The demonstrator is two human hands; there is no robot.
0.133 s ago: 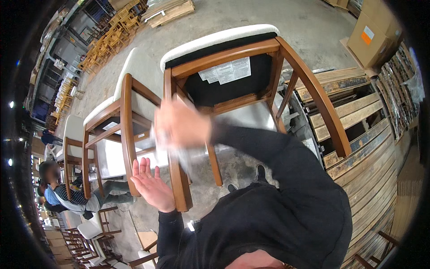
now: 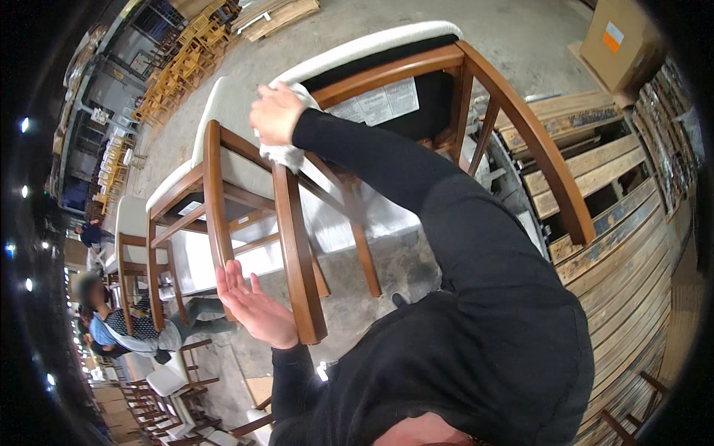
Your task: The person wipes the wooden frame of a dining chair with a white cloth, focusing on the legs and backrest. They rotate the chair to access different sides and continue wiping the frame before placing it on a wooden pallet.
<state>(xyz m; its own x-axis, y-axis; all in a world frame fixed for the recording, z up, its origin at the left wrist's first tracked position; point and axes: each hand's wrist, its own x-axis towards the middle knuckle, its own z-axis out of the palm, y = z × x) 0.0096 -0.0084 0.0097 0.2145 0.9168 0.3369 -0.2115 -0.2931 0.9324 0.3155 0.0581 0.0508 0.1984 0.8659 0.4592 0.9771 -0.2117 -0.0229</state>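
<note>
A wooden chair (image 2: 406, 84) with a white padded seat lies tipped over in front of me, its black underside with white labels facing me. My right hand (image 2: 277, 117) grips a bunched white cloth (image 2: 285, 157) against the upper end of the chair's left leg (image 2: 296, 249). Lower down, my left hand (image 2: 256, 308) is open beside that same leg, palm up and fingers stretched out. Whether its palm touches the wood I cannot tell. My right sleeve hides part of the chair's underside.
More tipped white-seated chairs (image 2: 213, 189) stand in a row to the left. Beyond them is a person (image 2: 134, 323). Wooden slats (image 2: 617, 260) are at the right, with a cardboard box (image 2: 619, 44) behind. Yellowish wooden chairs (image 2: 175, 78) crowd the far left.
My right hand has moved up the chair leg with the cloth, to near the seat. My left hand stays low by the leg. The view has shifted slightly.
</note>
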